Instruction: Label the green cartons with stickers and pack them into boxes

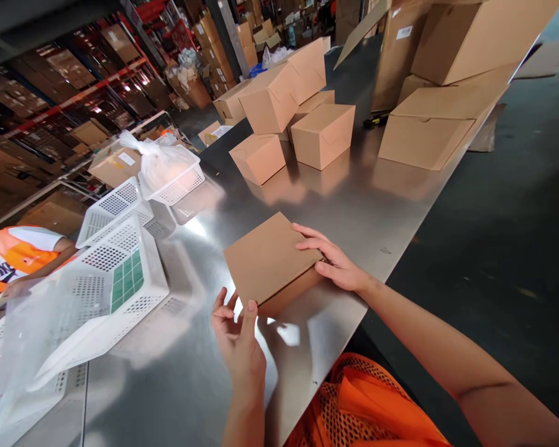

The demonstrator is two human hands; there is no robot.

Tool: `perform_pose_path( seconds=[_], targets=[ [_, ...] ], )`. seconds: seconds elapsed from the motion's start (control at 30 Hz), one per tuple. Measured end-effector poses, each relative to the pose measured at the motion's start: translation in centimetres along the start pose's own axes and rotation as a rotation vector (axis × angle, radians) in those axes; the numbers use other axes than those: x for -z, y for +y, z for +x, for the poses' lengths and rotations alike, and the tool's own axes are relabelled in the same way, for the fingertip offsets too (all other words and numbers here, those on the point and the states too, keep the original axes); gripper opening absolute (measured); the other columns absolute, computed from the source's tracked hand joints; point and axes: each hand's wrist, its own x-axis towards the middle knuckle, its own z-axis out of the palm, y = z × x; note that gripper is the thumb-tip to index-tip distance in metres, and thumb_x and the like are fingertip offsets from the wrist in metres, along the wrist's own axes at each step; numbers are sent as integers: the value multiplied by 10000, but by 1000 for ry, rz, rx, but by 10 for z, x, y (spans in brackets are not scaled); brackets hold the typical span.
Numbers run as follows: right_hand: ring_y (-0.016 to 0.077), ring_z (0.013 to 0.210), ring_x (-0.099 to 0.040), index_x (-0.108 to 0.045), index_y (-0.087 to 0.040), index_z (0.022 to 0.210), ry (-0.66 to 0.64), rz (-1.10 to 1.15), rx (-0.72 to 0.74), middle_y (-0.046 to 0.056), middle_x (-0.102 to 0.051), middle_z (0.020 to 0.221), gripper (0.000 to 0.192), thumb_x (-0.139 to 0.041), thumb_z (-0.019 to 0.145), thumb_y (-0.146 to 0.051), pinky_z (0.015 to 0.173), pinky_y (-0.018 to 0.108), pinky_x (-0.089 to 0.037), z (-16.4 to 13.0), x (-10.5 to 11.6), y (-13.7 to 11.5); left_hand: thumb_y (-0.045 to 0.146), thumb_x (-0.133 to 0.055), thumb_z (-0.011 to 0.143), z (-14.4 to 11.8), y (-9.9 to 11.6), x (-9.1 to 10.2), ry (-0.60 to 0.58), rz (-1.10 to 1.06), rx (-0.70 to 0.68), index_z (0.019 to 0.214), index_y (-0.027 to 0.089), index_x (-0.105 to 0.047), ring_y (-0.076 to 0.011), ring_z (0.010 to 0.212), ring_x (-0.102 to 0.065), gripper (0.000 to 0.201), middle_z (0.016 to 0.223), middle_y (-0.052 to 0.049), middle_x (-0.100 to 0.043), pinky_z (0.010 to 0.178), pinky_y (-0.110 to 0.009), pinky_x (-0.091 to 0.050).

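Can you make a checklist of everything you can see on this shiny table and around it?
Surface: shiny metal table, reflecting light.
Job's things: closed brown cardboard box lying flat near the table edge.
Clutter: pile of small cardboard boxes farther back; bigger cartons; white perforated baskets, one holding a tied plastic bag.
Hands: left hand touches the box's near corner; right hand rests on its right edge.
Cables: nothing seen.
Surroundings: warehouse shelves stacked with cartons; another person in an orange vest at left.
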Motion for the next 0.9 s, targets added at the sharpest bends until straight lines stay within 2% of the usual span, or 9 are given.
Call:
perform_pose_path(
  seconds=[0.17, 0.23, 0.3, 0.4, 0.5, 0.57, 0.67, 0.8, 0.9],
  targets=[
    [299, 1305, -473, -641, -246, 1100, 8, -192, -13, 134, -475, 1449, 329, -648, 882, -493, 1091, 521, -347, 14, 16, -11, 255, -721, 697, 11, -7, -7, 3, -122, 144, 912, 260, -394, -208, 1164, -569, 391, 1293, -48, -530, 864, -344, -483],
    [325, 1296, -469, -671, -243, 1011, -165, -344, 29, 128, -538, 1369, 396, -774, 753, -525, 1101, 548, -312, 36, 32, -23, 250, -695, 669, 15, -10, -7, -29, -169, 199, 975, 264, -452, -186, 1037, -594, 391, 1157, -17, -577, 798, -318, -471],
    [386, 1396, -333, -688, -267, 1012, -397, -482, 30, 105, -508, 1415, 572, -878, 568, -574, 1139, 599, -197, 64, 47, -34, 260, -686, 663, 17, -12, -7, -59, -193, 242, 1040, 268, -509, -168, 962, -585, 417, 1089, 8, -595, 757, -294, -447],
    [471, 1477, -34, -507, -326, 1376, -673, -507, -166, 117, -150, 1630, 1185, -929, 306, -613, 1138, 657, -117, 97, 60, -36, 262, -711, 656, 20, -9, -5, -107, -197, 274, 1062, 274, -571, -163, 976, -567, 430, 1104, 22, -614, 769, -286, -433],
    [410, 1496, 20, -269, -289, 1513, -766, -326, -281, 151, 151, 1628, 1383, -923, 335, -605, 1161, 538, -216, 94, 57, -21, 275, -755, 616, 25, -6, 3, -149, -184, 320, 1057, 289, -600, -182, 1005, -574, 467, 1119, 25, -627, 801, -301, -446],
    [384, 1497, 82, -262, -268, 1490, -694, -253, -242, 149, 212, 1609, 1373, -928, 332, -585, 1177, 496, -202, 72, 48, -9, 310, -787, 578, 31, -5, 11, -183, -166, 341, 1071, 298, -610, -204, 1026, -584, 524, 1115, 23, -645, 797, -303, -461],
    [391, 1485, 146, -317, -265, 1417, -423, -245, -85, 133, 113, 1610, 1382, -939, 217, -556, 1194, 477, -184, 30, 29, 1, 375, -819, 526, 40, -8, 19, -268, -136, 340, 1094, 298, -622, -249, 1064, -597, 606, 1088, 12, -678, 780, -307, -491],
    [410, 1470, -110, -390, -391, 1306, -61, -252, 3, 22, -136, 1570, 1106, -878, 334, -592, 1189, 436, -236, -8, 6, -3, 488, -819, 553, 40, -16, 16, -370, -146, 293, 1098, 290, -638, -311, 1170, -575, 607, 1137, -18, -694, 857, -367, -524],
    [430, 1397, -266, -441, -394, 1198, 124, -213, -30, 30, -239, 1517, 956, -833, 356, -620, 1146, 464, -291, -18, 6, -21, 649, -809, 498, 35, -31, 10, -394, -242, 321, 1028, 306, -676, -367, 1235, -544, 646, 1119, -41, -704, 920, -443, -528]
  ],
)
